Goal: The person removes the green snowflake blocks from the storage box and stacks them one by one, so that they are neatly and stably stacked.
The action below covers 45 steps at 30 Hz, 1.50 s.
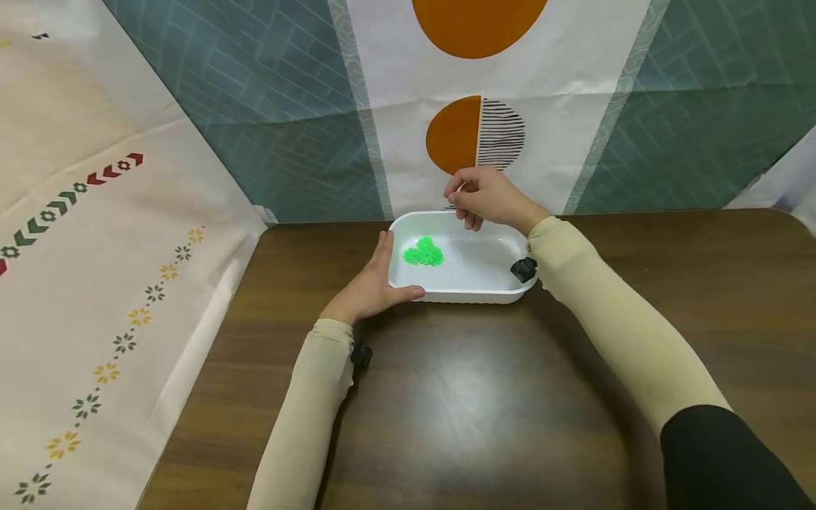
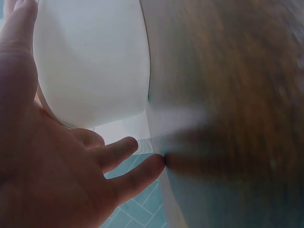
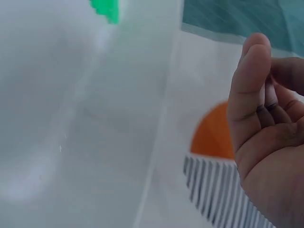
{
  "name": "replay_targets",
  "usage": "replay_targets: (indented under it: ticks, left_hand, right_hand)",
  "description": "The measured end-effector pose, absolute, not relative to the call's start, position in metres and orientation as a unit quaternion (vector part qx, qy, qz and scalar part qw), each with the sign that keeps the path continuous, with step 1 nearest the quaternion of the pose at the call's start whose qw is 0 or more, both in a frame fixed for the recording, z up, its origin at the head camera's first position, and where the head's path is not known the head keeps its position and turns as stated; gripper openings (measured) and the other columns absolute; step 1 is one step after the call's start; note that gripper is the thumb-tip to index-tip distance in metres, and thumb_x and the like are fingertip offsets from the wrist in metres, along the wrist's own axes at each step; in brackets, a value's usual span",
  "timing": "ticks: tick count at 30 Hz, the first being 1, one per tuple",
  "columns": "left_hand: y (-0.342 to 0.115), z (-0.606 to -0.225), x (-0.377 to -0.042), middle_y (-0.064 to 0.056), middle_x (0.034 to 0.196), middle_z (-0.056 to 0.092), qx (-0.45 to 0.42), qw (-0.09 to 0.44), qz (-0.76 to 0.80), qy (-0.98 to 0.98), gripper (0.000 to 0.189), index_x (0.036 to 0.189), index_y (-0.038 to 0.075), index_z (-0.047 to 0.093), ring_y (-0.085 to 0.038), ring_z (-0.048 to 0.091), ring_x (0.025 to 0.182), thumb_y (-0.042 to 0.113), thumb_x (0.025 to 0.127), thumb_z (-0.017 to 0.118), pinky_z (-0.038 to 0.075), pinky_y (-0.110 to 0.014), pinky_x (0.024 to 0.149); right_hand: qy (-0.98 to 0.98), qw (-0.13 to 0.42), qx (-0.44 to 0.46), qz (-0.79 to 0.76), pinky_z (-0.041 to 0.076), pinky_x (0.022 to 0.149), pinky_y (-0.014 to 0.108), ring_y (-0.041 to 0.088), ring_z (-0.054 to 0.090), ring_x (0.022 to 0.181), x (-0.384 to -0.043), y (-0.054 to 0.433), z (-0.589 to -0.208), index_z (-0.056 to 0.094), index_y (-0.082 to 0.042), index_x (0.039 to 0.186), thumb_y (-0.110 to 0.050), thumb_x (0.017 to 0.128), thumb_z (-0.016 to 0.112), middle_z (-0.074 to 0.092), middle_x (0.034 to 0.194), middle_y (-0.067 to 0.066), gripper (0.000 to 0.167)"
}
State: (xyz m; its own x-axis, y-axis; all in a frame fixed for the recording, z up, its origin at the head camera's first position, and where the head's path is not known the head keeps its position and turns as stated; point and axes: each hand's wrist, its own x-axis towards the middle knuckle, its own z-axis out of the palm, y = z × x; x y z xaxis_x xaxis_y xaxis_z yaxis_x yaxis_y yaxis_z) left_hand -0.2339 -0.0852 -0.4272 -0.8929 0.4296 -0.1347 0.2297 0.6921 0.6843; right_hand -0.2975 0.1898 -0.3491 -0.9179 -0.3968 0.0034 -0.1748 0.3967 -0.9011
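Note:
A white oblong tray (image 1: 472, 292) stands on the table with a small heap of bright green pieces (image 1: 423, 252) at its left end. My left hand (image 1: 372, 283) holds the tray's left front corner, thumb along the front rim and fingers up the left side. In the left wrist view, the tray's outer wall (image 2: 92, 61) is close beside the palm. My right hand (image 1: 489, 197) is raised over the tray's back rim, its thumb and index fingertips together and the other fingers curled. The right wrist view shows no object between those fingertips (image 3: 256, 57).
The brown wooden table (image 1: 459, 397) extends in front and to both sides. Behind its back edge hangs a patterned cloth (image 1: 287, 142) with orange circles. A pale flowered cloth (image 1: 95, 297) borders the left side. A dark wrist strap piece (image 1: 524, 269) overlaps the tray's right end.

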Motion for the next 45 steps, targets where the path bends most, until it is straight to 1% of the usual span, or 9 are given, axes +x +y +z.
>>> replay_targets:
  ticks: [8,12,17,20,25,30,37,39,45]
  left_hand:
    - [-0.085,-0.43,-0.232,-0.011,0.167,-0.015,0.186,0.145,0.346,0.908,0.128,0.161,0.016,-0.014,-0.032,0.011,0.151,0.06,0.083,0.077,0.026,-0.046,0.116]
    - [-0.086,-0.43,-0.233,-0.01,0.167,-0.015,0.19,0.144,0.343,0.909,0.127,0.161,0.017,-0.015,-0.03,0.009,0.152,0.062,0.083,0.075,0.025,-0.046,0.116]
    - [-0.088,-0.426,-0.233,-0.009,0.167,-0.015,0.19,0.137,0.338,0.911,0.126,0.161,0.017,-0.014,-0.029,0.009,0.152,0.061,0.084,0.075,0.025,-0.046,0.116]
    - [-0.087,-0.425,-0.233,-0.008,0.167,-0.016,0.189,0.137,0.335,0.913,0.126,0.161,0.016,-0.015,-0.03,0.009,0.152,0.059,0.084,0.075,0.025,-0.046,0.116]
    - [-0.087,-0.425,-0.233,-0.01,0.167,-0.016,0.186,0.141,0.336,0.912,0.126,0.161,0.014,-0.015,-0.03,0.008,0.152,0.057,0.085,0.076,0.023,-0.045,0.117]
    - [-0.085,-0.426,-0.233,-0.011,0.167,-0.016,0.187,0.14,0.336,0.913,0.126,0.161,0.014,-0.014,-0.029,0.007,0.152,0.057,0.085,0.076,0.022,-0.044,0.117]
    - [-0.086,-0.425,-0.232,-0.007,0.167,-0.016,0.183,0.139,0.343,0.911,0.125,0.161,0.015,-0.014,-0.027,0.007,0.152,0.057,0.085,0.076,0.021,-0.043,0.118]
    - [-0.086,-0.425,-0.232,-0.005,0.167,-0.017,0.181,0.142,0.343,0.911,0.125,0.161,0.015,-0.014,-0.027,0.006,0.152,0.057,0.085,0.076,0.021,-0.042,0.118]
    - [-0.086,-0.425,-0.233,-0.002,0.167,-0.018,0.181,0.145,0.339,0.912,0.126,0.161,0.017,-0.014,-0.026,0.008,0.152,0.06,0.084,0.076,0.022,-0.041,0.117]
  right_hand:
    - [0.864,0.162,-0.229,-0.417,0.055,0.057,0.035,0.026,0.061,0.06,-0.321,0.156,-0.382,0.068,-0.001,0.108,-0.018,0.101,0.062,0.062,0.075,0.014,0.019]
    - [0.869,0.205,-0.239,-0.381,0.055,0.058,0.035,0.023,0.06,0.06,-0.327,0.146,-0.402,0.07,-0.003,0.104,-0.018,0.099,0.064,0.063,0.072,0.01,0.017]
    - [0.87,0.215,-0.247,-0.369,0.053,0.056,0.035,0.023,0.057,0.058,-0.329,0.142,-0.411,0.07,-0.007,0.102,-0.017,0.097,0.067,0.061,0.07,0.01,0.012]
    - [0.872,0.227,-0.253,-0.351,0.052,0.055,0.034,0.022,0.056,0.058,-0.329,0.143,-0.413,0.07,-0.01,0.106,-0.018,0.096,0.069,0.06,0.071,0.009,0.013]
    - [0.878,0.255,-0.261,-0.309,0.05,0.054,0.032,0.019,0.056,0.055,-0.331,0.144,-0.42,0.068,-0.012,0.113,-0.019,0.093,0.074,0.061,0.071,0.008,0.023]
    - [0.882,0.244,-0.277,-0.293,0.047,0.053,0.03,0.018,0.053,0.055,-0.333,0.147,-0.425,0.067,-0.013,0.114,-0.017,0.089,0.079,0.058,0.075,0.009,0.028]
    - [0.901,0.191,-0.295,-0.255,0.044,0.063,0.033,0.021,0.053,0.071,-0.331,0.142,-0.422,0.069,-0.014,0.107,-0.015,0.088,0.08,0.058,0.089,0.007,0.022]
    - [0.903,0.187,-0.287,-0.258,0.043,0.063,0.033,0.02,0.052,0.071,-0.33,0.141,-0.421,0.068,-0.014,0.104,-0.015,0.088,0.079,0.058,0.086,0.006,0.019]
    - [0.892,0.209,-0.255,-0.308,0.042,0.053,0.031,0.019,0.048,0.053,-0.328,0.142,-0.417,0.061,-0.009,0.095,-0.014,0.092,0.073,0.054,0.067,0.006,0.013]
